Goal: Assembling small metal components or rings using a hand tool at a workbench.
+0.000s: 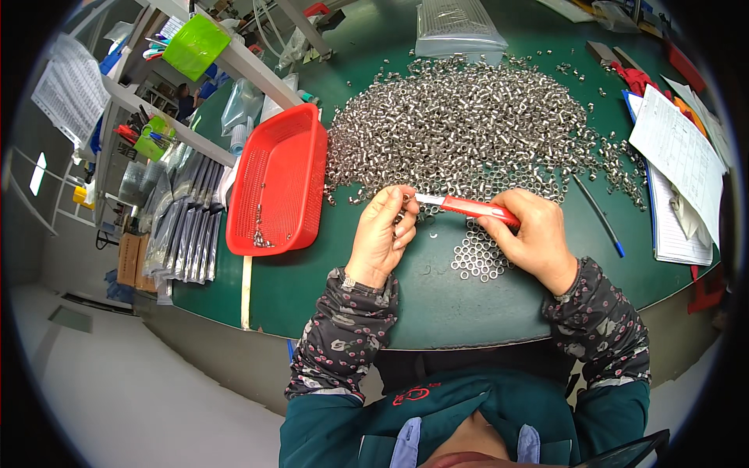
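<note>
In my right hand (537,240) is a red-handled utility knife (470,207), its blade pointing left. My left hand (373,238) is closed, with a small metal ring (406,198) pinched between thumb and forefinger. The blade tip meets or nearly meets that ring; the fingertips partly hide the spot. More small metal pieces show in the curled fingers of my left hand. Just beyond both hands spreads a large heap of short metal rings (460,117). A flat patch of loose rings (477,256) lies on the green table (406,304), left of my right wrist.
To the left stands a red perforated basket (277,183) with a few metal pieces inside. Bagged dark parts (187,226) lie beyond it. At right are a blue pen (599,214) and a clipboard with papers (680,148). A stack of clear plastic bags (459,27) sits at the back.
</note>
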The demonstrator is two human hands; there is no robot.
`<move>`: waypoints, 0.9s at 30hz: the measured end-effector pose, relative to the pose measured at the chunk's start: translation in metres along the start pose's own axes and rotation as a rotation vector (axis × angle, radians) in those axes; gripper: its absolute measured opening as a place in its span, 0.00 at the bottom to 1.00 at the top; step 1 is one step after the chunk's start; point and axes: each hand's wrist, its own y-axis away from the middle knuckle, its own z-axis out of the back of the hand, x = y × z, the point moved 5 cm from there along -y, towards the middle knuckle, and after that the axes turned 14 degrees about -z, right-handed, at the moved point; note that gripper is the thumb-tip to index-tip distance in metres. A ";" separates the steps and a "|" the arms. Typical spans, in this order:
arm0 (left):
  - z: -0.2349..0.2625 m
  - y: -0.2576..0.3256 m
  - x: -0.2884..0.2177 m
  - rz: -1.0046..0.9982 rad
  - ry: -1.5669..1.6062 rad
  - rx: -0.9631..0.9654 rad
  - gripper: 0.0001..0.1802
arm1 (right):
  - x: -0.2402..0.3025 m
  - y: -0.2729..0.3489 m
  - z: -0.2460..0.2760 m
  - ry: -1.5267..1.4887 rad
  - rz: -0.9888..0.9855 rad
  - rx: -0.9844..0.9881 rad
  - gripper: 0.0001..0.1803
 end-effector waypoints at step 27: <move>0.036 -0.009 -0.142 -0.497 -0.382 -0.266 0.09 | 0.007 -0.004 0.015 -0.078 0.019 -0.095 0.07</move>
